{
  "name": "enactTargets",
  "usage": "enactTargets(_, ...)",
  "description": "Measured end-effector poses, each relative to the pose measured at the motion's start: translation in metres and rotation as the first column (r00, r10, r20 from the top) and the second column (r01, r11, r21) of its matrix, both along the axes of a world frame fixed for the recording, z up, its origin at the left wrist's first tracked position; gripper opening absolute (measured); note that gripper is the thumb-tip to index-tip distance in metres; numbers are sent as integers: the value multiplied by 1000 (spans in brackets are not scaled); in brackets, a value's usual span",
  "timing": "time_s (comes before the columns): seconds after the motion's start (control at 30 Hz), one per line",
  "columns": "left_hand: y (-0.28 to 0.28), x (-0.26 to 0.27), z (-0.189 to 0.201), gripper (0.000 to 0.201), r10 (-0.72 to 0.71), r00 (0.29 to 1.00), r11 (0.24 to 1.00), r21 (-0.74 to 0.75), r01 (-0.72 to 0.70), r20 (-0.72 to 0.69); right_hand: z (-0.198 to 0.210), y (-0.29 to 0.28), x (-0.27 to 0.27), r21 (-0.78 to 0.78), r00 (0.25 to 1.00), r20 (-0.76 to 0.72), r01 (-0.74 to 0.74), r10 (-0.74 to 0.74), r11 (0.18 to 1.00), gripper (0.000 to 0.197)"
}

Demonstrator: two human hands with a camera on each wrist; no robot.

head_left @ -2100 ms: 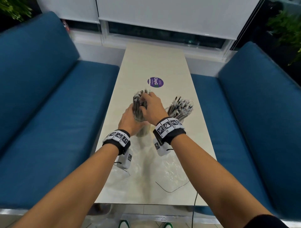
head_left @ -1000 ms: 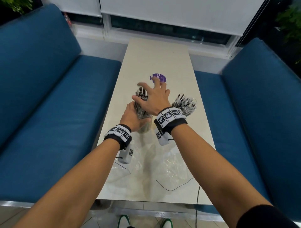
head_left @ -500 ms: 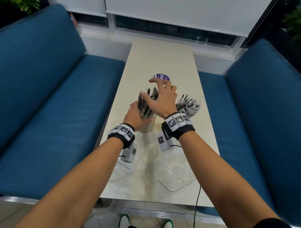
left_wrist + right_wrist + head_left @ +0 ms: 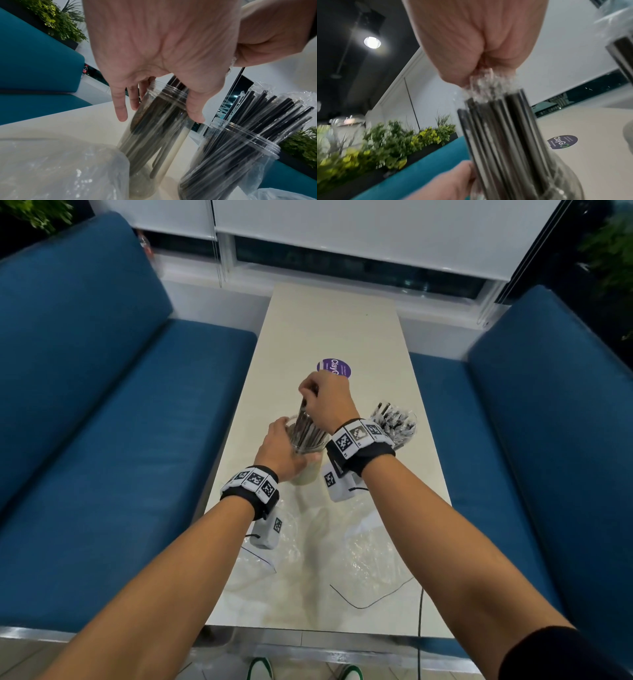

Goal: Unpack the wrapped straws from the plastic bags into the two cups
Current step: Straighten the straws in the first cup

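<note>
A clear plastic cup (image 4: 306,454) stands mid-table with a bundle of black wrapped straws (image 4: 307,429) in it. My left hand (image 4: 284,446) grips this cup near its rim; the left wrist view shows fingers and thumb curled round the cup (image 4: 154,135). My right hand (image 4: 313,395) is above it, fist closed on the tops of the straws. The right wrist view shows the crinkled wrapper ends pinched in that hand (image 4: 484,75), with the straws (image 4: 498,128) hanging into the cup. A second cup (image 4: 399,429) full of straws stands to the right.
Crumpled clear plastic bags (image 4: 371,549) lie flat on the table (image 4: 335,330) in front of the cups. A purple round sticker (image 4: 334,367) is just beyond my right hand. Blue benches (image 4: 102,440) run along both sides. A thin black cable (image 4: 370,602) crosses the near edge.
My right hand, spread over the straw tops before, has closed into a fist on them. My left hand has stayed on the cup.
</note>
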State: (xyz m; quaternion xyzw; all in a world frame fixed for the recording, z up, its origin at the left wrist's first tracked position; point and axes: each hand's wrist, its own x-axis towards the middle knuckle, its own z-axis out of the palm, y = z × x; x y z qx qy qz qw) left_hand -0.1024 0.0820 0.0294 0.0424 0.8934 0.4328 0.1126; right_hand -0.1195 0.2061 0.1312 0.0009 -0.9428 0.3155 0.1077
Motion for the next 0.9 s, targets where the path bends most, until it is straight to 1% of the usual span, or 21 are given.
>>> enactTargets(0.07, 0, 0, -2, 111, 6, 1000, 1000, -2, -6, 2, 8, 7, -1, -64, 996, -51, 64, -67, 996, 14)
enactTargets(0.13, 0, 0, -3, 111, 9, 1000, 1000, -1, -9, 1, 12, 11, 5, -87, 986, -109, 114, -123, 990, 15)
enactTargets(0.17, 0, 0, -3, 110, 9, 1000, 1000, -2, -10, -4, 11, 13, 7, -85, 985, -110, 123, -132, 989, 18)
enactTargets(0.2, 0, 0, -2, 109, 9, 1000, 1000, -4, -9, -7, 8, 14, 10, -61, 990, -70, 118, -122, 991, 21)
enactTargets(0.27, 0, 0, -2, 107, 9, 1000, 1000, -3, -9, -10, 5, 15, 16, 46, 991, 113, 65, -70, 997, 32)
enactTargets(0.3, 0, 1, -2, 105, 10, 1000, 1000, -2, -10, -13, 4, 16, 19, 72, 982, 182, 38, -50, 997, 36)
enactTargets(0.33, 0, 1, -2, 104, 8, 1000, 1000, -2, -8, -18, 6, 18, 19, 56, 979, 199, 24, -35, 998, 38)
enactTargets(0.4, 0, 2, -2, 103, 1, 1000, 1000, 1, -1, -27, 12, 23, 18, -24, 992, 122, 27, -24, 999, 37)
enactTargets(0.47, 0, 2, -1, 104, 5, 1000, 1000, 5, -5, -30, 15, 26, 16, -39, 999, 33, -15, 16, 999, 37)
enactTargets(0.5, -1, 2, -2, 103, 8, 999, 1000, 6, -8, -34, 17, 25, 17, -1, 997, 25, -72, 72, 997, 40)
enactTargets(0.53, 0, 3, -1, 103, 10, 999, 1000, 6, -10, -35, 15, 25, 18, 69, 989, 57, -141, 137, 988, 46)
enactTargets(0.6, 0, 2, -2, 102, 7, 1000, 1000, 19, -6, -22, 11, 19, 23, 230, 955, 191, -266, 225, 936, 56)
enactTargets(0.63, 0, 1, -2, 104, 0, 1000, 1000, 23, 0, -13, 6, 15, 25, 295, 941, 239, -304, 238, 906, 57)
enactTargets(0.67, 0, 1, -1, 106, -5, 1000, 1000, 15, 5, -3, 0, 10, 27, 344, 938, 250, -317, 239, 884, 52)
enactTargets(0.73, 1, 0, 0, 111, 1, 1000, 1000, -17, -1, 10, -11, 4, 27, 368, 957, 182, -281, 228, 886, 36)
enactTargets(0.8, 1, 1, 0, 114, 10, 1000, 1000, -7, -10, 27, -18, 4, 27, 291, 970, 89, -244, 228, 925, 24)
enactTargets(0.9, 1, 0, -1, 115, 17, 1000, 1000, -5, -17, 14, -18, 7, 29, 128, 978, -60, -190, 199, 973, 18)
